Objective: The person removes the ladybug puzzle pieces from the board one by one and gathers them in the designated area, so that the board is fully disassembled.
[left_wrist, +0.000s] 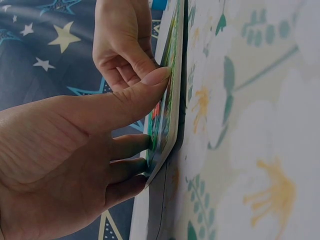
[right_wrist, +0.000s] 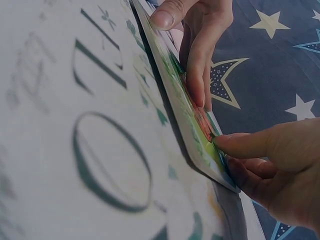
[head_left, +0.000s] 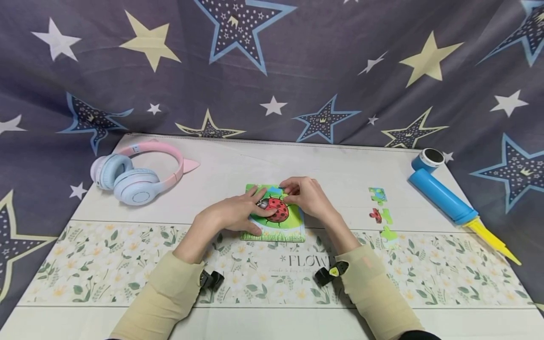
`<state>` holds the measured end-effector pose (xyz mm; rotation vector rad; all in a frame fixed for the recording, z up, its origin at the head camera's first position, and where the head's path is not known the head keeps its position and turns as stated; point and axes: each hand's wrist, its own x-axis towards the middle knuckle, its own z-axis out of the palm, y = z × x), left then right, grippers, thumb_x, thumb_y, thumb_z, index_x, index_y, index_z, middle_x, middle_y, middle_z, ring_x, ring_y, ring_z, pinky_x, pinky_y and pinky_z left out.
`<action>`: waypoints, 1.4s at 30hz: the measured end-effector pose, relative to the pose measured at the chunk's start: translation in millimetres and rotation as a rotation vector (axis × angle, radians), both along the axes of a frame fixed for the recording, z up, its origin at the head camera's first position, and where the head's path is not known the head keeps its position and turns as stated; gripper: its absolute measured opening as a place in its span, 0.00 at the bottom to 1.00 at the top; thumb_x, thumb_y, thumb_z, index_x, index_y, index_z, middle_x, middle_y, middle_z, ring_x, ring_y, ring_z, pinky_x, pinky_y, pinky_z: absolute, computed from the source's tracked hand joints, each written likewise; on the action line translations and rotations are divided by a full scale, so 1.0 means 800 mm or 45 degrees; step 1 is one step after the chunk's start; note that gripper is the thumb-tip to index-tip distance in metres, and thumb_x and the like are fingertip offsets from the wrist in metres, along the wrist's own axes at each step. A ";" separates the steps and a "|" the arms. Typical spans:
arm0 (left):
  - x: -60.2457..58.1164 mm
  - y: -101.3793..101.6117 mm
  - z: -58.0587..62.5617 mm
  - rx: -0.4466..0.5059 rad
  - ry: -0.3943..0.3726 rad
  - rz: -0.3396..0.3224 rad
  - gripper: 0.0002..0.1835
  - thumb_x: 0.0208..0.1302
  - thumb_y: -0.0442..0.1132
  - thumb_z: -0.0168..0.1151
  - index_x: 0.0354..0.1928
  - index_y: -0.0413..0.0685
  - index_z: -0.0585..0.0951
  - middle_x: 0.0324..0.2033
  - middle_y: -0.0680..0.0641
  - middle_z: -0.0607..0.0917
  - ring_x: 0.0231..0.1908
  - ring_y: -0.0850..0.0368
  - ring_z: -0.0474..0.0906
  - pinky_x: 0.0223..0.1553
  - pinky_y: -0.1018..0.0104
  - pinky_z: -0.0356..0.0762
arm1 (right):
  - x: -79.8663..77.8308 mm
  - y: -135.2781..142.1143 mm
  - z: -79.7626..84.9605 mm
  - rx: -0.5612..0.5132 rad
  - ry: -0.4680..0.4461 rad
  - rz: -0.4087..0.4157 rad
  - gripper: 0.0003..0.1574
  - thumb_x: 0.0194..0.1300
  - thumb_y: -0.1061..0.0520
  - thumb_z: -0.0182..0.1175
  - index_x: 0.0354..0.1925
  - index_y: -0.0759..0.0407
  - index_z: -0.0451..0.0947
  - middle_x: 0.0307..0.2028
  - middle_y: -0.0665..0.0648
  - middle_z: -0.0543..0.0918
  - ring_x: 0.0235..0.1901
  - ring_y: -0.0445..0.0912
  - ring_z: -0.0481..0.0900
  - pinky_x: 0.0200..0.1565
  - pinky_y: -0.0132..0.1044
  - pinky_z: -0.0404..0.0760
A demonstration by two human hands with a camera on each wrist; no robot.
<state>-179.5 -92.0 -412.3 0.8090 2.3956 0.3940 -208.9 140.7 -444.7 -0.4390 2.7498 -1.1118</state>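
A ladybug jigsaw puzzle (head_left: 293,231) lies on the tabletop in front of me, green with a red spotted ladybug in its middle. My left hand (head_left: 240,211) rests on its left side, fingers spread and the thumb on the lower part. At the upper right of the picture, my right hand (head_left: 307,193) has thumb and bent fingers around a puzzle piece that they mostly hide. The right wrist view shows the right thumb (right_wrist: 245,145) on the picture surface, with the fingertips near the board's edge. Both hands touch the puzzle in the left wrist view.
Loose puzzle pieces (head_left: 387,216) lie in a column to the right. Pink and blue cat-ear headphones (head_left: 138,186) sit at the back left. On the right are a blue tube with a yellow nozzle (head_left: 444,197) and a blue round object with a white rim (head_left: 427,160). Behind hangs a star-patterned curtain (head_left: 323,71).
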 end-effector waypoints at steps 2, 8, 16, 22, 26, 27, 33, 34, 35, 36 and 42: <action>0.000 0.000 0.000 0.003 0.002 0.002 0.36 0.66 0.52 0.70 0.75 0.66 0.69 0.84 0.44 0.39 0.83 0.38 0.33 0.77 0.34 0.57 | 0.000 0.000 0.000 -0.004 -0.007 -0.010 0.21 0.61 0.64 0.72 0.54 0.57 0.87 0.39 0.56 0.90 0.40 0.47 0.88 0.49 0.43 0.87; 0.002 0.000 0.003 0.001 0.010 0.003 0.36 0.66 0.53 0.70 0.75 0.66 0.69 0.84 0.45 0.40 0.83 0.38 0.34 0.76 0.35 0.59 | 0.000 -0.001 0.001 -0.001 0.002 -0.021 0.21 0.62 0.65 0.72 0.54 0.58 0.87 0.38 0.55 0.91 0.39 0.47 0.88 0.49 0.43 0.88; 0.001 -0.001 0.002 0.019 0.007 -0.009 0.36 0.66 0.51 0.69 0.75 0.65 0.69 0.84 0.44 0.39 0.83 0.38 0.33 0.77 0.35 0.57 | 0.002 -0.001 0.001 -0.018 0.012 -0.040 0.20 0.62 0.65 0.71 0.54 0.57 0.87 0.40 0.55 0.92 0.40 0.48 0.90 0.47 0.42 0.88; 0.000 -0.001 0.002 0.036 -0.002 -0.005 0.36 0.67 0.51 0.69 0.75 0.65 0.69 0.84 0.43 0.40 0.83 0.38 0.32 0.77 0.35 0.57 | 0.001 -0.001 0.001 -0.036 -0.016 -0.048 0.19 0.63 0.65 0.71 0.53 0.58 0.88 0.40 0.56 0.92 0.39 0.47 0.89 0.46 0.41 0.88; 0.001 -0.001 0.003 0.047 -0.003 0.008 0.35 0.67 0.51 0.69 0.75 0.64 0.70 0.84 0.41 0.40 0.83 0.39 0.33 0.78 0.35 0.56 | 0.000 0.000 -0.001 -0.046 -0.018 -0.046 0.19 0.62 0.65 0.71 0.53 0.59 0.88 0.39 0.56 0.92 0.39 0.47 0.89 0.46 0.41 0.88; 0.002 -0.001 0.003 0.049 -0.004 0.011 0.35 0.67 0.51 0.69 0.75 0.63 0.71 0.83 0.40 0.39 0.83 0.39 0.33 0.78 0.36 0.55 | -0.001 0.000 -0.001 -0.048 -0.017 -0.046 0.19 0.62 0.65 0.72 0.53 0.58 0.88 0.39 0.56 0.92 0.39 0.47 0.89 0.47 0.41 0.88; 0.002 -0.001 0.002 0.048 -0.001 0.016 0.33 0.68 0.51 0.68 0.74 0.62 0.72 0.83 0.38 0.38 0.83 0.39 0.34 0.78 0.36 0.55 | -0.002 0.002 -0.001 -0.054 -0.010 -0.039 0.19 0.63 0.64 0.72 0.53 0.59 0.88 0.39 0.57 0.92 0.39 0.47 0.90 0.46 0.40 0.88; 0.002 0.000 0.002 0.045 0.005 0.012 0.33 0.68 0.51 0.68 0.74 0.62 0.72 0.83 0.38 0.39 0.83 0.38 0.34 0.78 0.36 0.55 | -0.002 0.002 0.000 -0.056 -0.008 -0.036 0.19 0.63 0.64 0.72 0.54 0.60 0.88 0.40 0.57 0.92 0.39 0.47 0.90 0.46 0.39 0.89; 0.002 0.000 0.003 0.042 0.010 0.009 0.32 0.69 0.51 0.68 0.74 0.62 0.72 0.83 0.38 0.39 0.83 0.38 0.34 0.78 0.36 0.56 | -0.002 0.002 0.000 -0.059 -0.005 -0.034 0.20 0.63 0.64 0.72 0.54 0.60 0.88 0.40 0.57 0.92 0.40 0.48 0.90 0.46 0.39 0.89; 0.002 0.000 0.003 0.041 0.014 0.006 0.32 0.69 0.51 0.67 0.74 0.62 0.72 0.83 0.38 0.39 0.83 0.38 0.34 0.78 0.36 0.56 | -0.002 0.003 0.001 -0.060 0.000 -0.033 0.20 0.63 0.64 0.71 0.54 0.60 0.87 0.40 0.57 0.92 0.40 0.48 0.90 0.46 0.39 0.89; 0.001 0.000 0.002 0.033 0.015 0.003 0.32 0.69 0.51 0.67 0.74 0.62 0.72 0.83 0.38 0.39 0.83 0.38 0.34 0.77 0.34 0.57 | -0.004 0.007 0.002 -0.056 0.029 -0.032 0.21 0.62 0.64 0.72 0.54 0.60 0.87 0.40 0.57 0.92 0.40 0.48 0.90 0.48 0.41 0.89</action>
